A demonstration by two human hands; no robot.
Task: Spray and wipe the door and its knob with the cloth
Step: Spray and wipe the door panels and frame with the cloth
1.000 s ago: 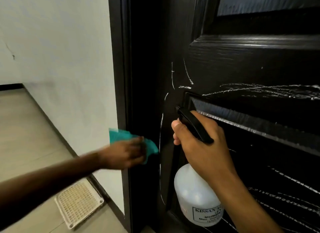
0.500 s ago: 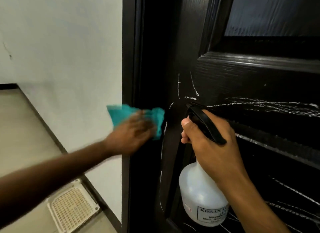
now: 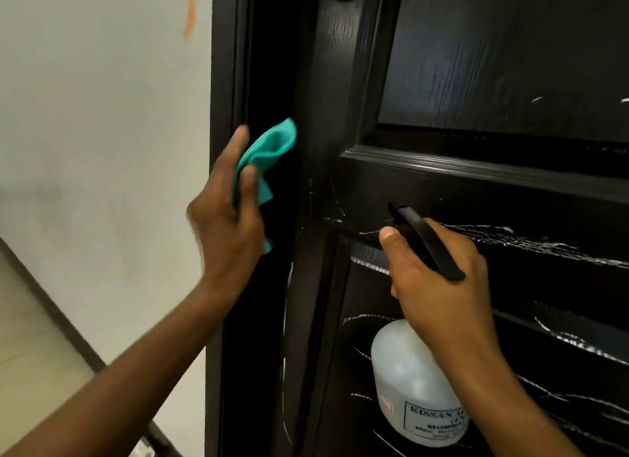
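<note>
Left hand (image 3: 226, 225) fingers pinch teal cloth (image 3: 263, 157) at door edge (image 3: 326, 116); right hand (image 3: 439, 279) at 4 o'clock, fingers wrapped on spray bottle (image 3: 412, 388).

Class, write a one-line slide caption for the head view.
Left hand holds teal cloth beside dark door; right hand grips spray bottle.

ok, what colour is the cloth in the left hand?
Teal green: the crumpled teal cloth, held in the left hand, shows best in the head view.
</note>
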